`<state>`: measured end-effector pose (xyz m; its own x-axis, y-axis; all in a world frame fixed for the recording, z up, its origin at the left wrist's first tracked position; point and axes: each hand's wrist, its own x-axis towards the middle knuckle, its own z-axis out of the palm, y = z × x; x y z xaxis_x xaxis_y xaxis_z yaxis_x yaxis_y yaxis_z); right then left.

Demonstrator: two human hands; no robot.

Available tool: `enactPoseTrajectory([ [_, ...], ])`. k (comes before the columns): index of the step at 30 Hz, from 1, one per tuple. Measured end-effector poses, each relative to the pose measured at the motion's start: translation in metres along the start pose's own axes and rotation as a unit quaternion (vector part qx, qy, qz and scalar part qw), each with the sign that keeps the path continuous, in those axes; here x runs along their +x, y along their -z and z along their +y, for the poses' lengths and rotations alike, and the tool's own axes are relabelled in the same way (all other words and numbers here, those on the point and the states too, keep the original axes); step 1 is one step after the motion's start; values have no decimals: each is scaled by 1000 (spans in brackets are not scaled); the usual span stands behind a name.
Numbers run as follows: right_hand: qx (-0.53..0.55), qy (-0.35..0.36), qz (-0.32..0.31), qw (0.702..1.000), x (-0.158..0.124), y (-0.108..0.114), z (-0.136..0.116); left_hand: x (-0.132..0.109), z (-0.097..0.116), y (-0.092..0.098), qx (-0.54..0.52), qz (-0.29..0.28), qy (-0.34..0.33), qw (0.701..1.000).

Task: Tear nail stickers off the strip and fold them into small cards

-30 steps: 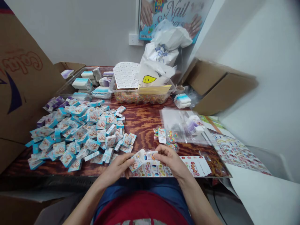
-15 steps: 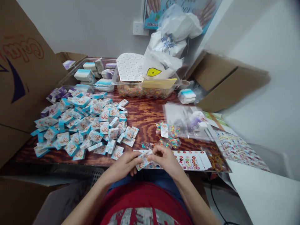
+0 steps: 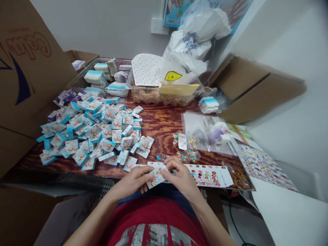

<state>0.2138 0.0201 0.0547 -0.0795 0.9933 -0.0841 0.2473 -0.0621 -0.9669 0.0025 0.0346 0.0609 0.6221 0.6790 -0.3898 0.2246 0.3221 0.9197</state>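
Note:
Between my two hands, just over the table's front edge, is a small light-blue and white printed box (image 3: 155,178) with a hand picture on it. My left hand (image 3: 136,179) grips its left side between thumb and fingers. Fingers and thumb of my right hand (image 3: 177,172) pinch at its upper right end; whether a flap or something else is between them is too small to make out. Beneath my hands lies a white sheet of round printed stickers (image 3: 210,176). Small clear bags of colourful beads (image 3: 188,155) lie beyond, with a little printed card (image 3: 182,141) on them.
A heap of similar small boxes (image 3: 102,130) covers the table's left side. Behind stand a clear tub of colourful pieces (image 3: 146,96) and a tray of banded stacks (image 3: 74,83). Plastic sleeves (image 3: 197,126) lie right. Cardboard boxes (image 3: 30,75) flank the table.
The view has shifted slightly. The small box has turned so its printed face shows more, and my right fingers have moved a little at its upper end.

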Motion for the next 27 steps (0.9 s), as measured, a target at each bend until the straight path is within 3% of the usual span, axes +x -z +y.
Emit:
enactPoseTrajectory([
  [6, -8, -11, -55, 998, 1, -1, -2, 1, -4, -3, 12, 18, -20, 1000],
  [13, 164, -86, -40, 982, 12, -13, 5, 8, -5, -6, 22, 51, -26, 998],
  [19, 93, -46, -96, 990, 13, -3, -2, 13, -7, -6, 40, 92, -25, 995],
  [27, 53, -38, -59, 996, 9, -5, 1, 11, -8, -10, 58, 90, -28, 994],
])
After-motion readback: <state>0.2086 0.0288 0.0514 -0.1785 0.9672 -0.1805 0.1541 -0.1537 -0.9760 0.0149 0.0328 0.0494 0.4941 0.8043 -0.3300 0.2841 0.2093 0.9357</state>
